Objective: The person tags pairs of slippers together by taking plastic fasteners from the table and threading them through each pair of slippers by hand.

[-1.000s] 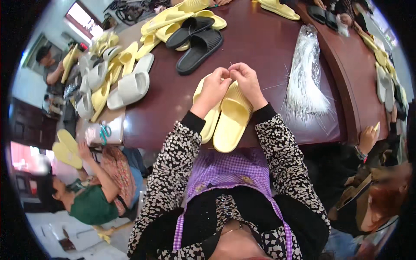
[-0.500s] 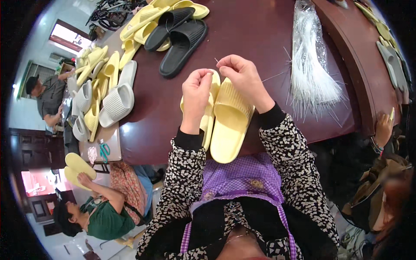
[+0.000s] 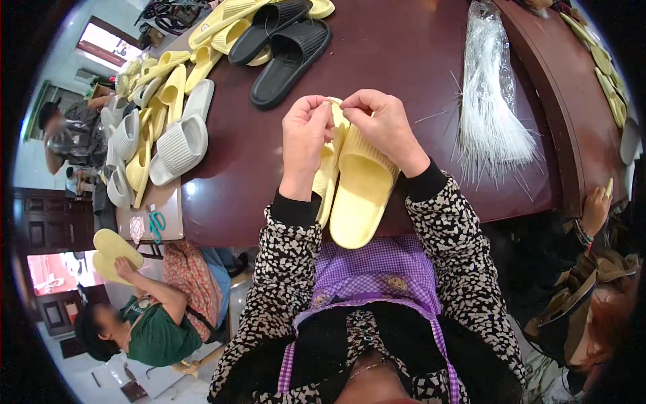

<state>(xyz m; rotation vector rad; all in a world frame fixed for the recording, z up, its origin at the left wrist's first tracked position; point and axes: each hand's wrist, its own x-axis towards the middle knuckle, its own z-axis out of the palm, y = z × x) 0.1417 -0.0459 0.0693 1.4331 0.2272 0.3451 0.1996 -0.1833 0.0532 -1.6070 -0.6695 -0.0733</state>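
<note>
A pair of pale yellow slide slippers lies on the dark red table in front of me, toes away: the right slipper [image 3: 363, 195] shows fully, the left slipper [image 3: 326, 182] is partly covered by my left hand. My left hand [image 3: 308, 135] is closed above the left slipper, thumb against the fingers; what it pinches is hidden. Close beside it, over the strap of the right slipper, my right hand [image 3: 383, 128] pinches with thumb and forefinger. Any thin strand at its fingertips is too fine to make out clearly now.
A clear bag [image 3: 486, 40] spills thin white plastic strands [image 3: 498, 128] at right, beside a raised table edge [image 3: 562, 114]. Black slippers [image 3: 293, 64] lie ahead; grey slippers [image 3: 182, 151] and yellow ones pile up left. Teal scissors [image 3: 156, 225] lie nearby. A person [image 3: 158, 326] at left holds yellow slippers.
My left fingertips have risen slightly and my right hand has moved a little down and right. The short thin strand end above my right fingertips no longer shows. The person at left has shifted slightly.
</note>
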